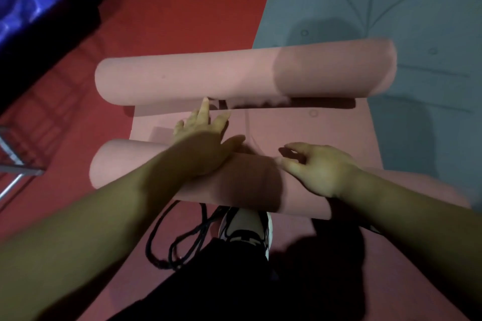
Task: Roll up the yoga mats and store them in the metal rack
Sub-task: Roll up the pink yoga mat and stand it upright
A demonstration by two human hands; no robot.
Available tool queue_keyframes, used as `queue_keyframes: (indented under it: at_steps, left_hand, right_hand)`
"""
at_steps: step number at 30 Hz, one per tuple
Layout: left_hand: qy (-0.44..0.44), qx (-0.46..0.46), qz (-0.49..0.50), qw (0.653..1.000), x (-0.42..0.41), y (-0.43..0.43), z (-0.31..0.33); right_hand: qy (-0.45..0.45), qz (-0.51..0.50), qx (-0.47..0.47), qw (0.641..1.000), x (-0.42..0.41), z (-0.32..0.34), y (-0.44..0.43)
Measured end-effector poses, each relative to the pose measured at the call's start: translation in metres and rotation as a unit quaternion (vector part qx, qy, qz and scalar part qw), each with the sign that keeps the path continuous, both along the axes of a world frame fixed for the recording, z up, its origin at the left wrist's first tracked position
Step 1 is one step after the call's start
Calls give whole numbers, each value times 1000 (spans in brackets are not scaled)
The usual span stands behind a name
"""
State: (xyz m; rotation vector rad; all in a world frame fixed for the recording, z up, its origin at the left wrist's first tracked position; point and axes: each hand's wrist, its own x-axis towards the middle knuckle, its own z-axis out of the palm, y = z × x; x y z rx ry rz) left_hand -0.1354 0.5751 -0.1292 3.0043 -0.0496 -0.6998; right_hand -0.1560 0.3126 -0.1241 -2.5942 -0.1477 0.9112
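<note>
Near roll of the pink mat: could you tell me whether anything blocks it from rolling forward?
Yes: the far roll of the same mat lies across its path, past a short bare stretch. The left hand and right hand touch the near roll.

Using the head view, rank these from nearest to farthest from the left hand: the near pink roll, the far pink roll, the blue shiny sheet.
1. Near pink roll: under the left hand, touching it.
2. Far pink roll: just ahead of that hand.
3. Blue shiny sheet: top left corner, well away.
</note>
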Motion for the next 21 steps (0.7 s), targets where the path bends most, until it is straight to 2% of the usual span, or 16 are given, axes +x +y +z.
queue_keyframes:
  at_steps: [4,9,14,21]
  left_hand:
    - [-24,11,-38,999,-26,6,6]
    - [10,-4,-7,1000,-12,8,1]
    - [31,-3,-10,999,-2,8,-1]
    - [-4,-1,-25,1000,-6,4,5]
  right_hand:
    - [-18,-25,7,999,17,-12,1]
    - [-158,1,0,987,6,-7,3]
    - [-185,106,-60,975,-37,-9,-2]
    - [-167,130,-106,972,-27,-6,-1]
